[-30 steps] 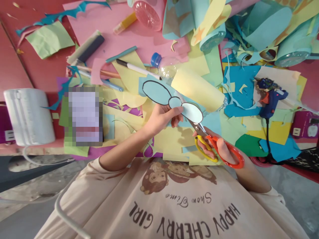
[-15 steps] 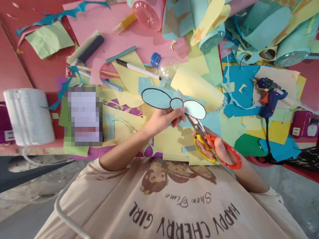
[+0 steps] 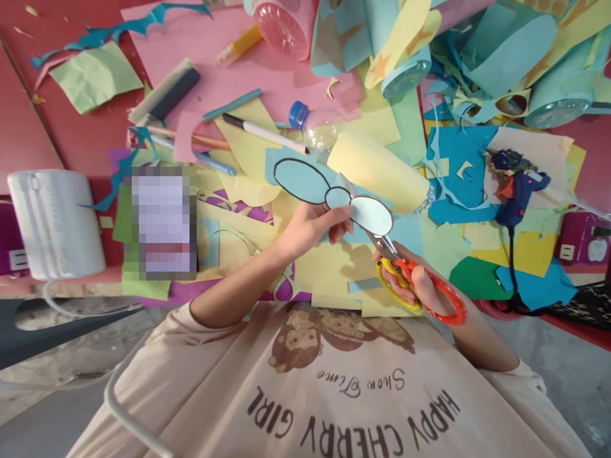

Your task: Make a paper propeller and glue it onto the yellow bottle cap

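Note:
Between its thumb and fingers, my left hand [image 3: 321,228] pinches a light blue bow-shaped paper cutout [image 3: 301,181] with black outlines, near its round middle. The cutout's right lobe looks pale and shiny. My right hand [image 3: 414,285] is closed on the handles of scissors [image 3: 446,300], one loop red-orange and the other yellow. Their blades point up and left, partly hidden behind the right lobe, with a tip showing above it. Just beyond the cutout lies a clear bottle with a blue cap [image 3: 298,115], wrapped in pale yellow paper [image 3: 382,166].
A glue gun [image 3: 518,191] lies at the right on coloured paper. At the left are a phone [image 3: 165,222] and a white device [image 3: 56,222]. A black-and-white marker [image 3: 262,132], paper scraps and paper-covered bottles [image 3: 561,89] spread across the far side.
The cutout has tilted, its left lobe rising and its right lobe dropping slightly. The scissors and my right hand have shifted a little right and down.

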Demonstrator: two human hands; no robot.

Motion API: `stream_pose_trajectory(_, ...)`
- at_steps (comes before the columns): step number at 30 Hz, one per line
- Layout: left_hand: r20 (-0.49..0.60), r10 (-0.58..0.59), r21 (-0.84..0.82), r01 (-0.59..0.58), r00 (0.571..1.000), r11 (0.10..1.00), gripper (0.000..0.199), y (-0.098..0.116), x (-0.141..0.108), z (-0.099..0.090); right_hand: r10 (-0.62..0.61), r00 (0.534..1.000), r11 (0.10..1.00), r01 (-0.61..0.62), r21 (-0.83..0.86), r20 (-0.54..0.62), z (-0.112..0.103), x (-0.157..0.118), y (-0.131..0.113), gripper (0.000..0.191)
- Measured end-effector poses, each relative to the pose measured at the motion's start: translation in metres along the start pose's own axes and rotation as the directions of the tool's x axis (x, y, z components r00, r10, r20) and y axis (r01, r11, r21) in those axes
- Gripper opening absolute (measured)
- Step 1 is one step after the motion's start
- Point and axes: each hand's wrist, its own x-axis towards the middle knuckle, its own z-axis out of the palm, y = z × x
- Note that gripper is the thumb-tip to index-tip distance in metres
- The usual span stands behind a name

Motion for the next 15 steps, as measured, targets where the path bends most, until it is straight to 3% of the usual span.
stream_pose_trajectory(8, -0.011, -0.001, -0.027, 0.001, 1.0, 1.0, 0.033, -0.001, 0.001, -0.004, 0.007, 1.0, 0.996, -0.008, -0.093, -0.009, -0.002, -0.006, -0.022, 0.067)
stream_pose_trajectory(15, -0.048, 0.043, 0.015, -0.042, 0.998, 0.999, 0.038, -0.001, 0.002, -0.006, 0.04, 0.999, 0.996, -0.04, -0.081, -0.008, -0.007, -0.005, -0.018, 0.072)
